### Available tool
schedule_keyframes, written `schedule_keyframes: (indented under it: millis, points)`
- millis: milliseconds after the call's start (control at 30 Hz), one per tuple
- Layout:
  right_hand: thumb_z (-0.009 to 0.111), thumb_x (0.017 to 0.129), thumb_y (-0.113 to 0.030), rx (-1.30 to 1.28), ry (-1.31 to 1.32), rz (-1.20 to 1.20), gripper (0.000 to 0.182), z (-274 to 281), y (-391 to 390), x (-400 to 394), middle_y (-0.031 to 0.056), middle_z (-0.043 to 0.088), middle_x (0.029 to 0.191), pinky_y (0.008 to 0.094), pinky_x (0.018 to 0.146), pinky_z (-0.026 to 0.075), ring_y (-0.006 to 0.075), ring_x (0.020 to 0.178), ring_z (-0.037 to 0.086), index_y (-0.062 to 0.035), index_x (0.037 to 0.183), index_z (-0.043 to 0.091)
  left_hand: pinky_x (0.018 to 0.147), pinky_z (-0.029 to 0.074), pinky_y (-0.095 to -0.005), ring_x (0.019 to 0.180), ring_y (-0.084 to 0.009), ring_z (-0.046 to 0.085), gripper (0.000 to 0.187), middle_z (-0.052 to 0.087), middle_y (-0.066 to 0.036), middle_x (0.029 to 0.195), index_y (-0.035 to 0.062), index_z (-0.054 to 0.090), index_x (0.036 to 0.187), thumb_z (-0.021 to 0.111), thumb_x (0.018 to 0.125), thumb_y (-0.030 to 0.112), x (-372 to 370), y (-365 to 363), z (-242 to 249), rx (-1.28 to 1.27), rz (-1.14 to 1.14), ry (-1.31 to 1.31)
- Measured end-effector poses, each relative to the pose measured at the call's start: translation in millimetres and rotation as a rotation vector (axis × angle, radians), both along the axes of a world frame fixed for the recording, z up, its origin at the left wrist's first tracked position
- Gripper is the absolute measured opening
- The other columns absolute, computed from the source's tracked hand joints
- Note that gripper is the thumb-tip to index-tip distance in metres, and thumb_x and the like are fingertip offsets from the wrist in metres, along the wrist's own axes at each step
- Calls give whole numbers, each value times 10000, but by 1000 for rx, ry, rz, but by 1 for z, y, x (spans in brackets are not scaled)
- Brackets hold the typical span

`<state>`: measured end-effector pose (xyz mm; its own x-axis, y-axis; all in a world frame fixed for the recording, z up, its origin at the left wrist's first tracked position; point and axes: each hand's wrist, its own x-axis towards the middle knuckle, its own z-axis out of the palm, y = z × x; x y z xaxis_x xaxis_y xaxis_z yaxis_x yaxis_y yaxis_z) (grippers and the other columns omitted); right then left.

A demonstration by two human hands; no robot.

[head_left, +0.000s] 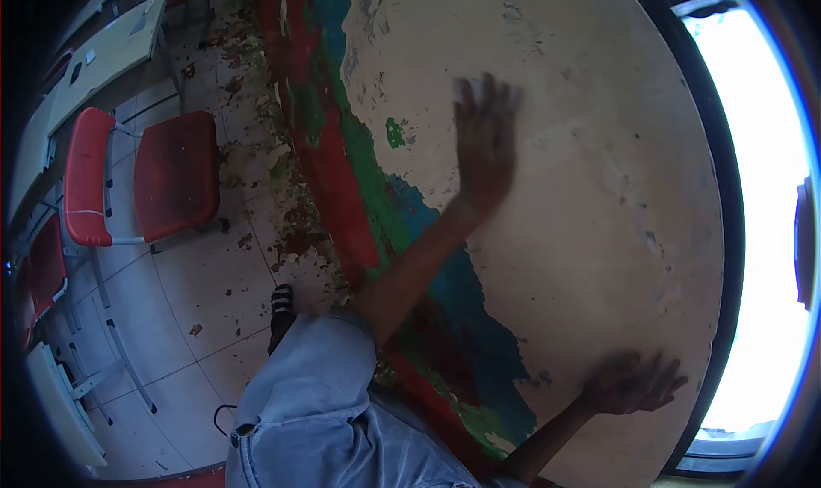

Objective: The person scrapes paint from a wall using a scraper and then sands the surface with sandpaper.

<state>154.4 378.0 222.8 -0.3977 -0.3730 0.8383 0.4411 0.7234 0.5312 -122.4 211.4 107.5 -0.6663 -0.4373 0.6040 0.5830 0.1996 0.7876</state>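
Observation:
My left hand [487,150] is over a beige wall surface [581,223] where the paint has come off. Its fingers are stretched out, a little smeared by motion, and hold nothing that shows. Lower and to the right, my right hand [633,385] is near the wall's dark-framed edge, its fingers apart and no object in them. Beside the bare area runs a ragged band of blue, green and red paint [355,163], with a small green patch [394,133] left standing on the beige.
Paint flakes [295,197] litter the tiled floor [184,291] along the wall. A red chair [175,176] and pale desks [111,60] stand at the left. A foot in a striped sandal [281,300] is by the wall. A bright window [757,231] lies at the right.

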Motion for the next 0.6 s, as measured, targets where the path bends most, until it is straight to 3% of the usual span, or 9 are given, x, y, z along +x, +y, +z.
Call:
schedule_keyframes:
  millis: [167, 233, 300, 367, 500, 533, 600]
  points:
    - [479, 923, -311, 51, 3, -142, 300, 2, -10, -5, 170, 490, 1243, 550, 1026, 272, 387, 1265, 360, -72, 1057, 599, 1097, 116, -492, 1343, -400, 201, 404, 335, -177, 1411, 11, 416, 1313, 378, 929, 128, 67, 8, -21, -290, -380, 350]
    - [478, 922, -303, 67, -9, -139, 305, 3, -7, -5, 179, 475, 1247, 549, 1005, 316, 394, 1264, 357, -61, 1068, 593, 1088, 106, -526, 1349, -401, 183, 404, 344, -153, 1414, 50, 450, 1298, 413, 903, 123, 0, -10, -27, 165, -292, -30]
    - [471, 923, -298, 69, -16, -140, 312, 3, -7, -2, 188, 462, 1252, 547, 986, 351, 400, 1264, 352, -53, 1076, 589, 1092, 99, -516, 1356, -391, 171, 411, 341, -144, 1418, 58, 438, 1308, 417, 904, 126, -21, -11, -32, 276, -185, -143]
    - [458, 926, -296, 59, 3, -128, 321, 1, -8, -6, 197, 450, 1258, 544, 969, 378, 406, 1264, 348, -48, 1083, 587, 1109, 96, -462, 1364, -368, 167, 425, 325, -149, 1422, 36, 381, 1343, 391, 931, 136, -17, 0, -38, 52, -61, 41]
    - [434, 933, -298, 42, 3, -113, 333, 0, -8, -6, 205, 447, 1261, 545, 968, 374, 414, 1262, 348, -47, 1091, 585, 1094, 213, -403, 1315, -335, 300, 380, 432, -177, 1327, 57, 421, 1321, 320, 956, 82, 25, 14, -49, -258, -195, 93]
    - [429, 934, -300, 44, -5, -106, 337, 1, -10, -7, 207, 444, 1265, 547, 961, 379, 416, 1261, 348, -45, 1089, 585, 1112, 50, -468, 1375, -373, 108, 485, 302, -163, 1435, 18, 331, 1369, 391, 888, 48, -13, 15, -52, 206, -279, 81]
    - [431, 933, -300, 30, -31, -78, 335, 2, -13, -6, 210, 440, 1275, 556, 973, 354, 423, 1264, 342, -44, 1087, 583, 1107, 62, -485, 1367, -390, 128, 489, 325, -163, 1424, 8, 380, 1337, 418, 851, 41, 0, 32, -46, 561, -569, 65]
